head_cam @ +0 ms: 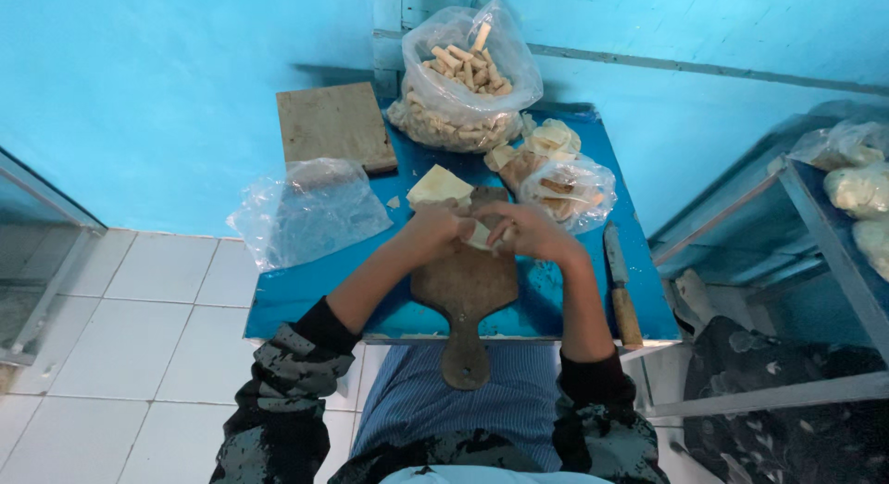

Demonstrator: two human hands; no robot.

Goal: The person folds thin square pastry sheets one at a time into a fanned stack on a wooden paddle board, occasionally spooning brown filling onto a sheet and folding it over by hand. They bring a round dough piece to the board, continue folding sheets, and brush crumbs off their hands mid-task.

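Closest to my camera are the dark patterned sleeves [287,373] and a striped blue apron [444,405], with the handle of a wooden paddle board [466,289] hanging over the near table edge. I take that board as my landmark.

Over the far end of the board, my left hand [435,232] and right hand [528,232] meet, both curled inward around a small pale piece of dough wrapper [482,236]; the fingers of both are closed on it, pinching it from either side, and most of it is hidden between them. Just beyond the board, touching its far rim, lies a stack of pale square wrappers [437,185].

Right of the board, near the table's edge, a knife with a wooden handle [622,285] lies lengthwise. Beyond the board to the right sits a clear bag of pale pieces [574,192]; farther back stands a large plastic bag of finished rolls [468,76]. Left of the board lies a crumpled clear plastic bag [306,211], and behind that a square wooden board [333,125].

All this rests on a blue table [296,303], against a turquoise wall [167,76]. White floor tiles [130,354] show to the left; a metal rack [824,234] with bagged dough stands to the right.
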